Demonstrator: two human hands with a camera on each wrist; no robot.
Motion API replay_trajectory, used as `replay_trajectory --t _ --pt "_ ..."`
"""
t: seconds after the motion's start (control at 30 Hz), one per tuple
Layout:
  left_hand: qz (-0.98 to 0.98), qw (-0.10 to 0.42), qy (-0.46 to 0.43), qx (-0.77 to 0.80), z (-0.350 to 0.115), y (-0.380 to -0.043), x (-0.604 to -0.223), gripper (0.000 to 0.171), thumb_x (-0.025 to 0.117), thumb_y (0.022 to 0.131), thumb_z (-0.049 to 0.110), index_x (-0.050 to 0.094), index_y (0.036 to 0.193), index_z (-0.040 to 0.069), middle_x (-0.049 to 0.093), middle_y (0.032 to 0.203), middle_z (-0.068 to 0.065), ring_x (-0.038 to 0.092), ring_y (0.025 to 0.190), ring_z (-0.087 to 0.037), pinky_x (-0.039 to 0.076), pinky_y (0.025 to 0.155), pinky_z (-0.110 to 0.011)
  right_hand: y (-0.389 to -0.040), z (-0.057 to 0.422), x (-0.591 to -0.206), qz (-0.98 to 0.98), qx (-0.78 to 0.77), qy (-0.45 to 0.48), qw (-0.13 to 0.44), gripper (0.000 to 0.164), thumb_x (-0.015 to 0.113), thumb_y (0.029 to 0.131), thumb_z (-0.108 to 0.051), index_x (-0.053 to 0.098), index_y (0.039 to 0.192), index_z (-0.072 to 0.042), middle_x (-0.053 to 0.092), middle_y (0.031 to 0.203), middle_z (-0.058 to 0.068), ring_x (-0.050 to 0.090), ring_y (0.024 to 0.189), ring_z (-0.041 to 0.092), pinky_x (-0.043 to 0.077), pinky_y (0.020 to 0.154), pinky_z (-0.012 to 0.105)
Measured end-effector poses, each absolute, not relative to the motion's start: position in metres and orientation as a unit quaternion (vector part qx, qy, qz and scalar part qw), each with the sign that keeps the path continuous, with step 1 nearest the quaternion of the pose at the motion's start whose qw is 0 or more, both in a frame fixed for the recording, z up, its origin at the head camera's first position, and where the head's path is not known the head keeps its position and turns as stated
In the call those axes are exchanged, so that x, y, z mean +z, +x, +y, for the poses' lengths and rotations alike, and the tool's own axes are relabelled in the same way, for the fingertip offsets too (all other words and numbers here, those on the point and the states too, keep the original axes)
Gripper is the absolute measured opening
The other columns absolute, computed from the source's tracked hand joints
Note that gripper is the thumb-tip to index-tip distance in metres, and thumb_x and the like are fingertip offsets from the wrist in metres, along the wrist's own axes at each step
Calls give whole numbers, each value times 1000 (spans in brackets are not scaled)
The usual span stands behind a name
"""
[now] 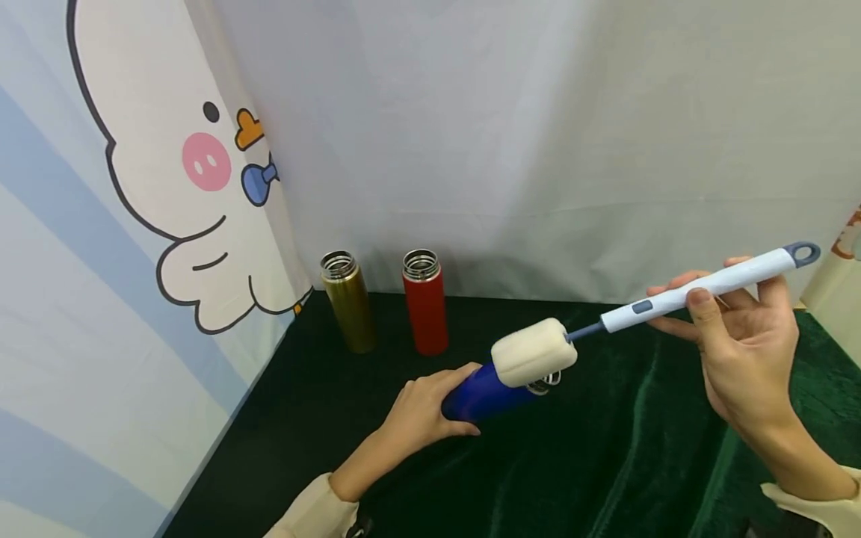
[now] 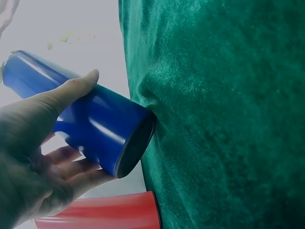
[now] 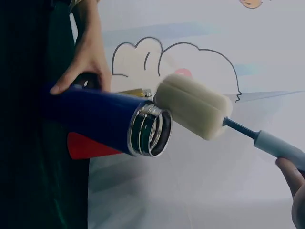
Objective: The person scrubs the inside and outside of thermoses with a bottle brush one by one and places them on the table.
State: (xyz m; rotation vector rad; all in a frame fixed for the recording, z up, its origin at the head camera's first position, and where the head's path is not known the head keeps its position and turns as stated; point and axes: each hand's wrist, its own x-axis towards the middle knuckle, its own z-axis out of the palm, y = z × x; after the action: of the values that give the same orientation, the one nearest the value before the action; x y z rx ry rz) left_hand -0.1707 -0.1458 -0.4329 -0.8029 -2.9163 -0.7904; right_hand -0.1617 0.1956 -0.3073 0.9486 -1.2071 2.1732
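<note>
My left hand grips a blue metal bottle round its lower body. The bottle leans over toward the right, its base edge close to the green cloth, and its lidless steel mouth shows in the right wrist view. In my right hand is a bottle brush, held by its pale blue handle between thumb and fingers. The brush's white sponge head overlaps the bottle's mouth in the head view. Seen from the right wrist, the sponge sits just outside the rim, beside the opening.
A gold bottle and a red bottle, both lidless, stand upright at the back left. Dark green velvet cloth covers the table. Behind hangs a pale curtain, with a cartoon-printed sheet on the left.
</note>
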Motion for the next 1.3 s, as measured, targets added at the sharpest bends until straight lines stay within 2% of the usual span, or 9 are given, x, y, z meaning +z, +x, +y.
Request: replay_trajectory --t 0.2,0.3,0.6,0.77,0.9,1.3 --pt "-930 19 -269 -250 -145 -170 -435 86 88 79 43 46 152 29 67 136 -8 69 117 -30 57 97 -53 -173 190 -306 -485 749 343 294 41 43 96 23 35 133 8 71 108 23 77 98 30 61 81 35" --pt "-930 14 -260 -259 -145 -170 -435 85 87 79 43 45 152 31 66 137 -8 69 117 -30 56 98 -55 -174 197 -307 -516 727 330 310 42 44 96 22 35 134 8 73 108 19 77 97 25 61 82 31" --pt "-929 12 -236 -285 -152 -168 -433 86 87 80 41 44 153 29 66 138 -11 67 121 -34 52 102 -61 -161 216 -310 -561 699 323 304 43 45 95 22 37 136 13 75 108 16 77 96 21 61 79 26" --pt "-927 30 -234 -290 -153 -172 -436 86 88 79 43 45 152 27 66 138 -10 68 120 -33 54 100 -58 -151 214 -309 -532 731 340 258 43 40 96 25 38 137 13 74 108 20 78 95 25 62 75 30" --pt "-930 27 -240 -278 -152 -171 -435 85 87 79 43 45 152 29 67 137 -10 68 119 -32 54 100 -57 -149 201 -308 -492 758 360 230 44 36 97 25 36 139 12 72 111 23 77 98 30 62 77 36" --pt "-931 23 -258 -258 -148 -169 -436 86 88 79 43 46 152 29 67 137 -8 69 118 -30 56 98 -54 -163 173 -310 -414 786 370 270 38 39 97 24 33 131 10 68 108 28 75 99 36 60 82 41"
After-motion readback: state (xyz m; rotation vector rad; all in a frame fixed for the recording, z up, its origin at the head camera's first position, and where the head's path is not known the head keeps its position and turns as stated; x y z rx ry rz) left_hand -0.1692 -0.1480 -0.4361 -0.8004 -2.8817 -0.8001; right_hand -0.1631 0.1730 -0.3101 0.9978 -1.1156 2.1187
